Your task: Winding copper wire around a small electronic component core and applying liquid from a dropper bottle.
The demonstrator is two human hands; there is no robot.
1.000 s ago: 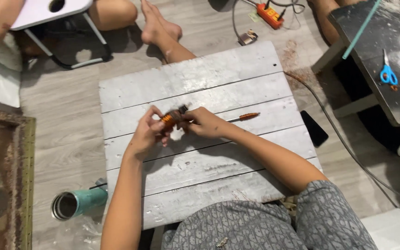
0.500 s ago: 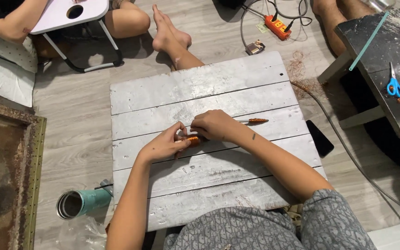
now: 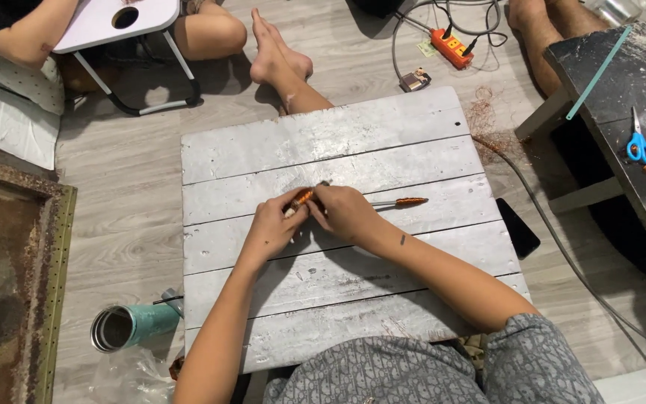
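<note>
Gripping one copper-wound piece [image 3: 302, 198] — left hand [image 3: 277, 227], right hand [image 3: 347, 213] together.

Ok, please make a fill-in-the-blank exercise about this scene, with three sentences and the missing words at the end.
1. Both hands, the left hand and the right hand, hold a small orange coil above a table made of white ____.
2. The scissors on the dark table have ____ handles.
3. The teal cup lies on its side on the ____.

Missing words: planks; blue; floor
</note>
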